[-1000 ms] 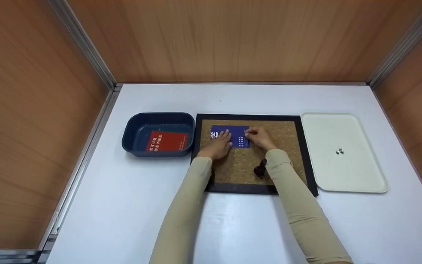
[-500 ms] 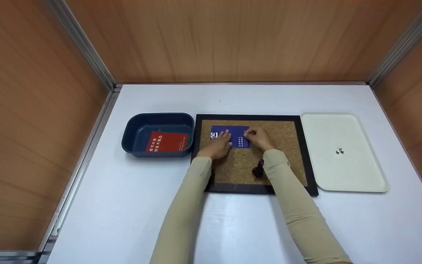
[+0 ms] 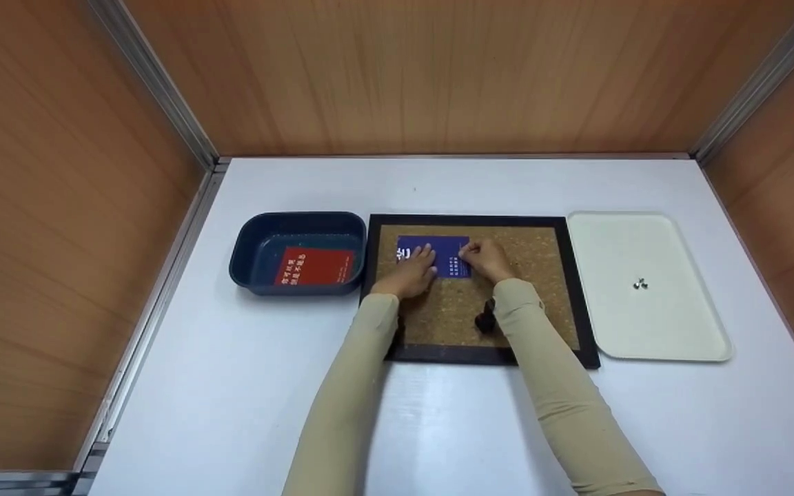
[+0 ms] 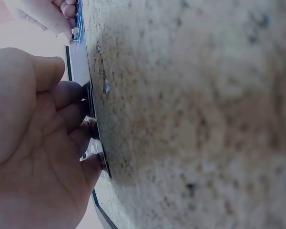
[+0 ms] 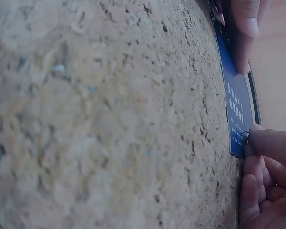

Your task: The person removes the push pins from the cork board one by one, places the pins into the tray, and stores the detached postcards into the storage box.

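Note:
A blue card with white lettering lies on the framed cork board, in its upper left part. My left hand rests its spread fingers on the card's middle, pressing it to the cork; the left wrist view shows those fingertips on the card. At the card's right end, my right hand pinches a small metal pushpin between thumb and forefinger. Only the thin point of the pushpin shows in the right wrist view, over the card; its head is hidden by the fingers.
Left of the board stands a dark blue tub with a red card in it. A pale tray to the right holds several small silver pins. Wooden panels enclose the white table.
My right hand has shifted very slightly left at the card's right end, still pinching the pushpin. The left hand and the card have stayed in place.

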`<action>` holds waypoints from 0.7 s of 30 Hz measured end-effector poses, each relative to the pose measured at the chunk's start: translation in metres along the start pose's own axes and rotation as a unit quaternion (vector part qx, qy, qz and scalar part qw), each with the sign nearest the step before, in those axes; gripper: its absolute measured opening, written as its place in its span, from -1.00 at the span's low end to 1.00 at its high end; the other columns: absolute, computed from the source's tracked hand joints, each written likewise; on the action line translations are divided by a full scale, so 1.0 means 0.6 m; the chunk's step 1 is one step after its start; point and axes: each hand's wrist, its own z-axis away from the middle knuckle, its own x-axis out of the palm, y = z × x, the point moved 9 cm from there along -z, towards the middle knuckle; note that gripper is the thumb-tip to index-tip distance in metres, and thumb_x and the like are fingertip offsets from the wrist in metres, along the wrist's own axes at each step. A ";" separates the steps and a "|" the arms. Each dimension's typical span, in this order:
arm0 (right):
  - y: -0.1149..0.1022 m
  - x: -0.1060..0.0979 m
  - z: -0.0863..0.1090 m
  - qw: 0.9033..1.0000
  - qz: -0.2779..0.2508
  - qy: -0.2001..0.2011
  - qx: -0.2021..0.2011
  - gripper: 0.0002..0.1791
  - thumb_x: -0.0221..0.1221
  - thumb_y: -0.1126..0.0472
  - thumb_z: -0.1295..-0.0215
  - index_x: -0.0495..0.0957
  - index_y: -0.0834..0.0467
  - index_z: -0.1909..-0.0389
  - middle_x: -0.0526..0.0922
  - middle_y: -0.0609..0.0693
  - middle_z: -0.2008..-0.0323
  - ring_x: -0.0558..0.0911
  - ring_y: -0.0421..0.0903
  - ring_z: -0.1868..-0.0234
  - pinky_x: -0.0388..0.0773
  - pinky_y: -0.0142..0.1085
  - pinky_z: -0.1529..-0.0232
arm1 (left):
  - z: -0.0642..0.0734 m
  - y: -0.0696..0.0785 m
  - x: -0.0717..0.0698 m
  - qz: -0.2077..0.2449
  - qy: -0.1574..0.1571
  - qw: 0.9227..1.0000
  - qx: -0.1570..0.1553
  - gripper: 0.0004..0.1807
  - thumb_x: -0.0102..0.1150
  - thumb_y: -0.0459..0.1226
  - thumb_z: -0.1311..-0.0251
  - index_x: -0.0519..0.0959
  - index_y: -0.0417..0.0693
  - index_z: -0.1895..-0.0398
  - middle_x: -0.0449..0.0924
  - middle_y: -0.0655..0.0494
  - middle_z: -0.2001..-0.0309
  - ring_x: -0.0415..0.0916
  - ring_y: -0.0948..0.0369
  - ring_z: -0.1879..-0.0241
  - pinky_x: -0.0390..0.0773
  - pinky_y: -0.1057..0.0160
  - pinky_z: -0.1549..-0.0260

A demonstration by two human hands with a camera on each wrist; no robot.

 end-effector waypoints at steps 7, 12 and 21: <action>-0.002 0.001 -0.003 1.000 0.016 -0.002 -0.006 -0.76 0.14 0.23 -0.36 0.60 0.33 0.13 0.66 0.22 0.13 0.60 -0.08 0.20 0.56 -0.29 0.15 | -0.002 0.001 -0.002 0.002 0.007 1.000 0.006 -0.42 -0.43 -0.09 -0.53 -0.05 -0.08 -0.53 -0.22 0.03 -0.55 -0.30 0.10 -0.54 -0.17 0.09 -0.51; 0.001 0.003 -0.003 1.000 0.022 -0.009 0.002 -0.75 0.13 0.19 -0.38 0.60 0.31 0.12 0.65 0.18 0.13 0.56 -0.13 0.23 0.50 -0.38 0.25 | 0.000 0.002 -0.002 0.003 0.004 1.000 0.006 -0.42 -0.43 -0.10 -0.54 -0.04 -0.09 -0.52 -0.21 0.02 -0.55 -0.29 0.09 -0.54 -0.17 0.08 -0.51; 0.001 0.003 -0.004 1.000 0.022 -0.016 -0.002 -0.76 0.09 0.18 -0.40 0.58 0.30 0.18 0.61 0.10 0.26 0.54 -0.16 0.33 0.46 -0.42 0.38 | 0.000 -0.001 -0.002 0.014 -0.001 1.000 0.006 -0.42 -0.43 -0.08 -0.54 -0.05 -0.04 -0.53 -0.23 0.07 -0.56 -0.31 0.11 -0.54 -0.16 0.08 -0.51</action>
